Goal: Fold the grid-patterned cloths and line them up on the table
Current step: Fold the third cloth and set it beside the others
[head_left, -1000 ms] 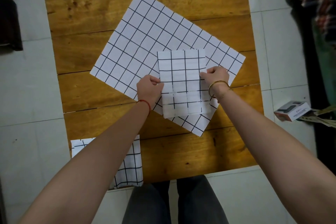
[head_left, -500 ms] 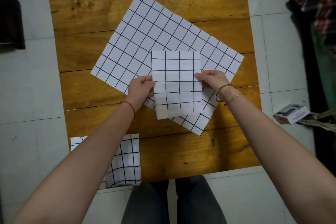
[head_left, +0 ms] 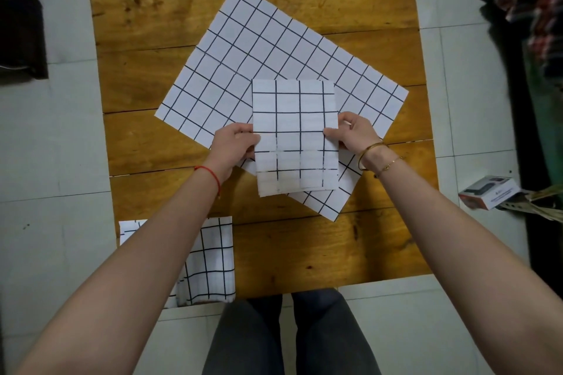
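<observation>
two hands, left hand (head_left: 234,143) and right hand (head_left: 353,134), are pinching the folded cloth (head_left: 295,134) at 9 and 3 o'clock; next judged: laying it beside the finished cloth (head_left: 210,259) at the counter's (head_left: 320,253) 7 o'clock.

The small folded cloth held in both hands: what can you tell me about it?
The folded cloth is white with a black grid and looks like thin fabric folded into a neat upright rectangle. Faint horizontal creases cross it, and the lines look smudged near its lower edge. The left hand pinches its left edge and the right hand its right edge, about midway up. It overlaps a larger unfolded grid cloth lying askew on the wooden table.
</observation>
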{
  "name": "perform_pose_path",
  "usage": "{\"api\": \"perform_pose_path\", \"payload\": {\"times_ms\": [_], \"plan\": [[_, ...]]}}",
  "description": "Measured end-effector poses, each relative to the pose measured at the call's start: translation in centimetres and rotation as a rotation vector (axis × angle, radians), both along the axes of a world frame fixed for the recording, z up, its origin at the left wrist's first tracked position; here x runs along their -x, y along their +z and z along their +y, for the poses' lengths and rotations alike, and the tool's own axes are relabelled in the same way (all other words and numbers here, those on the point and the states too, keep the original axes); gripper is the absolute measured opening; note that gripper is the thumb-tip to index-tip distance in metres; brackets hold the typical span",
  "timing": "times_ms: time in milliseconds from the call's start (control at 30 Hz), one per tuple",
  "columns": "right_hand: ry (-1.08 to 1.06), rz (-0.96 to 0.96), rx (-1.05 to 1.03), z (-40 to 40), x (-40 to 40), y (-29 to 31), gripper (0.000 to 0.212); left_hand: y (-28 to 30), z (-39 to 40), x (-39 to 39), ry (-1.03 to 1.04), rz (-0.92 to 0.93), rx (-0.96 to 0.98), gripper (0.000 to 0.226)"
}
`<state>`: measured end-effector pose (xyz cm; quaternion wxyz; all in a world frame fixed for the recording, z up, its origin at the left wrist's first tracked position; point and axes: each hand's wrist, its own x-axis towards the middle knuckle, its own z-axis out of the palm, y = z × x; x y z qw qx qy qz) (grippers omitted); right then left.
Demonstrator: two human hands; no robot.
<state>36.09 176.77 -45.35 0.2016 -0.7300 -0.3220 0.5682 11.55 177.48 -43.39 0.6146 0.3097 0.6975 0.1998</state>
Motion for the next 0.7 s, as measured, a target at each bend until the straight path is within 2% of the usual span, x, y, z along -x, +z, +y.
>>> {"api": "perform_pose_path", "payload": {"times_ms": [333, 533, 700], "plan": [[-0.078, 0.045, -0.182, -0.9, 0.0, 0.3, 0.033, -1.1, -0.1, 0.9, 0.011, 0.058, -0.083, 0.02], [-0.131, 0.025, -0.161, -1.5, 0.1, -0.4, 0.045, -2.1, -0.1, 0.7, 0.006, 0.094, -0.135, 0.016], [-0.135, -0.016, -0.148, -1.5, -0.1, -1.6, 0.044, -2.4, -0.8, 0.5, -0.077, 0.204, -0.209, 0.027]]}}
